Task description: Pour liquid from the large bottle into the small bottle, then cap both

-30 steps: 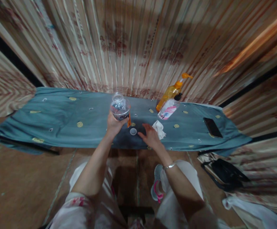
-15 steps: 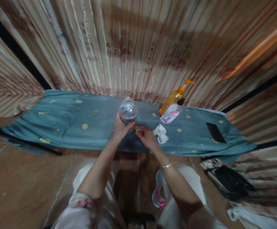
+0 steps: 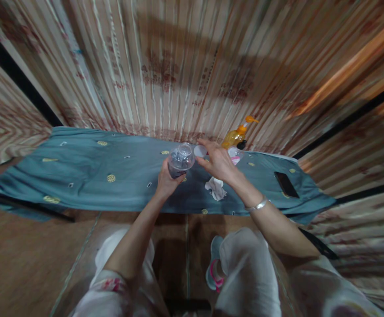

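Observation:
My left hand (image 3: 166,181) is wrapped round the lower part of a clear plastic bottle (image 3: 180,159), held upright above the blue-grey cloth (image 3: 89,176). My right hand (image 3: 217,162) pinches a small white cap (image 3: 200,151) just to the right of the bottle's mouth, level with it. A silver bracelet (image 3: 257,204) sits on my right wrist. A crumpled white tissue (image 3: 215,187) lies on the cloth below my right hand.
An orange pump bottle (image 3: 235,135) and a white-and-pink bottle (image 3: 234,153) stand behind my right hand by the striped curtain (image 3: 165,66). A black phone (image 3: 286,184) lies at the cloth's right end. My knees and a pink-soled shoe (image 3: 214,269) are below.
My right hand picked the white cap up from the cloth and raised it beside the bottle's mouth. My left hand kept hold of the bottle; the view shifted slightly.

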